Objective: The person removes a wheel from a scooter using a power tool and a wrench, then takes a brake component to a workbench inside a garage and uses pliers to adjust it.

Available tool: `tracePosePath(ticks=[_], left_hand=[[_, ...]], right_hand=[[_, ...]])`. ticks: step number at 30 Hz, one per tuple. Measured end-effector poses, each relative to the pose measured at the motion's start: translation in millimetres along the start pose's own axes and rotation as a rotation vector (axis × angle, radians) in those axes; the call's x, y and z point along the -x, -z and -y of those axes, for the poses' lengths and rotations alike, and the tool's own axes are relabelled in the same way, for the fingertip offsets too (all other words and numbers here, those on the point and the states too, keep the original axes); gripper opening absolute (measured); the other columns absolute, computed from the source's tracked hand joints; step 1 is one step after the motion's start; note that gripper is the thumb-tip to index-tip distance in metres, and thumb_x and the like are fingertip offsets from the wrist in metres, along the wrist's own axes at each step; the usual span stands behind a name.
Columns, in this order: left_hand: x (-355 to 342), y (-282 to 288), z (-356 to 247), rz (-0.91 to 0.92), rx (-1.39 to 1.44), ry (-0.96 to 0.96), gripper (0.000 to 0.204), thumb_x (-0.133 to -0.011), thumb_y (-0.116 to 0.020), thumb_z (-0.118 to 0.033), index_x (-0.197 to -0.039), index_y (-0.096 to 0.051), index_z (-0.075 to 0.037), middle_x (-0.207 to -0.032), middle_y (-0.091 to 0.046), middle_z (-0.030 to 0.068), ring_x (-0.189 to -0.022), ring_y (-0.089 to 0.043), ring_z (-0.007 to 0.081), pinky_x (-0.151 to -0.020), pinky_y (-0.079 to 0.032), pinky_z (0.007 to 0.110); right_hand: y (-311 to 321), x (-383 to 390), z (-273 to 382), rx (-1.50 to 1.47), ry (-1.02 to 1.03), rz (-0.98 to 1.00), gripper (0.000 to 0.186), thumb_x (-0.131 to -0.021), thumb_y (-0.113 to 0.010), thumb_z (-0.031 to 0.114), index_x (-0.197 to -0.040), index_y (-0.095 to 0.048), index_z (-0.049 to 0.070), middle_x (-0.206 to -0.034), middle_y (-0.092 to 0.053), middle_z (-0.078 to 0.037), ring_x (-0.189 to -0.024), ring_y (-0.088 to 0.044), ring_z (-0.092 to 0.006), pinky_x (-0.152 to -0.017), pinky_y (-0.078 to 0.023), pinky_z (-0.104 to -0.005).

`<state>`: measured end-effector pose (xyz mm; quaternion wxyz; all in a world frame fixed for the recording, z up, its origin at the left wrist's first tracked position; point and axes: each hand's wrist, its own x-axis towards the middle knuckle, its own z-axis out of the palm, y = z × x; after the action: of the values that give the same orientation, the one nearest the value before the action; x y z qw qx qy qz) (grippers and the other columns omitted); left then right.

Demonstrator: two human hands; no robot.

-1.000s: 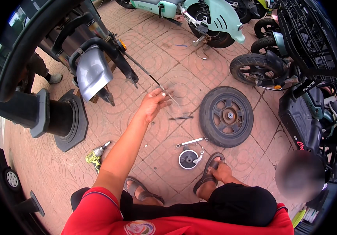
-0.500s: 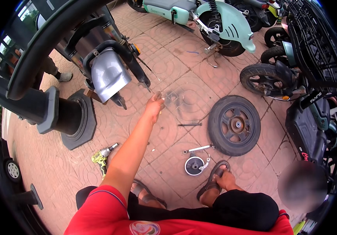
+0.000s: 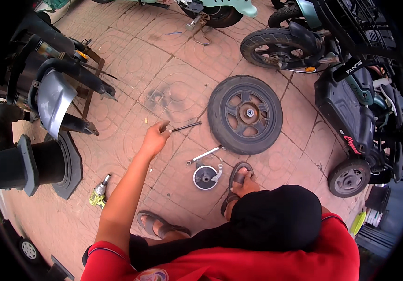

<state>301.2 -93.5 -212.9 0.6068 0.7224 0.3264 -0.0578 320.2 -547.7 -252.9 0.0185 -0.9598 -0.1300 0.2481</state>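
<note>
L hand (image 3: pixel 156 140) is hanging low over the pavers w/ fingers loosely bent, fingertips pointing at the near end of a thin dark rod (image 3: pixel 186 126); can't tell if it's touching or gripping the rod, b/c tips & rod end are overlapping in this view. Rod is lying at a slant btwn the L hand & a spoked wheel (image 3: pixel 250 112), its far end pointing to the tyre. R hand (image 3: pixel 249 187) is resting by the R sandal (image 3: pixel 235 181), partly hidden behind the black-clad knee (image 3: pixel 281 210); can't tell if it's holding anything. Wheel is lying flat on its side, hub facing up, ahead of the R foot. A silver wrench (image 3: pixel 204 155) is lying diagonally, upper end right by the tyre's lower L edge. Just below it, a round brake plate w/ a light rim (image 3: pixel 206 178) is sitting flat, small lever sticking out on its R side. Yellow-green power tool (image 3: pixel 98 194) is lying L of the forearm, nose pointing up & away. Farther L, a fork w/ silver fender (image 3: pixel 55 100) is jutting toward the work area, & a black post base (image 3: pixel 71 164) is sitting below it. Up top R, a treaded scooter wheel (image 3: pixel 276 49) is standing nr a black scooter (image 3: pixel 346 112); a mint scooter (image 3: pixel 229 7) is showing at the top edge.
</note>
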Motion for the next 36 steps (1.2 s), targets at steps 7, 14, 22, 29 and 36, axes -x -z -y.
tracePosePath(ticks=[7, 14, 22, 29, 36], left_hand=[[5, -19, -40, 0.075, 0.068, 0.001, 0.049, -0.102, -0.064, -0.008, -0.148, -0.055, 0.005, -0.141, -0.065, 0.0201, -0.133, -0.061, 0.0252, -0.112, -0.047, 0.036], [44, -21, -100, 0.16, 0.008, -0.05, 0.046, -0.104, -0.063, -0.007, -0.148, -0.056, 0.003, -0.139, -0.066, 0.018, -0.131, -0.062, 0.0241, -0.11, -0.048, 0.035], [160, 17, -195, 0.285, -0.202, 0.045, 0.047, -0.102, -0.063, -0.004, -0.148, -0.056, 0.002, -0.141, -0.066, 0.0164, -0.129, -0.063, 0.0258, -0.109, -0.049, 0.037], [353, 76, -234, 0.176, -0.253, 0.306, 0.048, -0.098, -0.066, -0.006, -0.144, -0.058, 0.005, -0.134, -0.07, 0.024, -0.121, -0.069, 0.0304, -0.1, -0.054, 0.038], [540, 72, -290, 0.214, -0.281, 0.571, 0.044, -0.094, -0.072, -0.013, -0.132, -0.067, 0.008, -0.124, -0.074, 0.024, -0.112, -0.073, 0.0279, -0.098, -0.056, 0.035]], right_hand=[[-30, 2, -26, 0.438, 0.42, 0.03, 0.068, -0.091, -0.072, 0.052, -0.147, -0.057, 0.017, -0.147, -0.033, -0.055, -0.12, -0.047, -0.0793, -0.095, -0.056, -0.0668], [48, -7, 27, -0.002, -0.038, 0.459, 0.115, -0.09, -0.074, 0.049, -0.156, -0.013, -0.022, -0.159, -0.019, -0.051, -0.141, -0.042, -0.0637, -0.112, -0.05, -0.0456], [154, -63, 6, 0.162, 0.128, 1.027, 0.092, -0.093, -0.07, 0.049, -0.162, -0.034, 0.001, -0.153, -0.05, -0.031, -0.141, -0.053, -0.0404, -0.117, -0.043, -0.0438], [296, 76, 6, -0.202, 0.077, 0.651, 0.062, -0.096, -0.063, 0.043, -0.143, -0.063, 0.003, -0.141, -0.066, -0.021, -0.133, -0.061, -0.0356, -0.113, -0.048, -0.0435], [378, 345, -129, -0.438, -0.289, 0.407, 0.062, -0.099, -0.061, 0.049, -0.135, -0.068, -0.001, -0.138, -0.067, -0.025, -0.131, -0.061, -0.0405, -0.112, -0.047, -0.044]])
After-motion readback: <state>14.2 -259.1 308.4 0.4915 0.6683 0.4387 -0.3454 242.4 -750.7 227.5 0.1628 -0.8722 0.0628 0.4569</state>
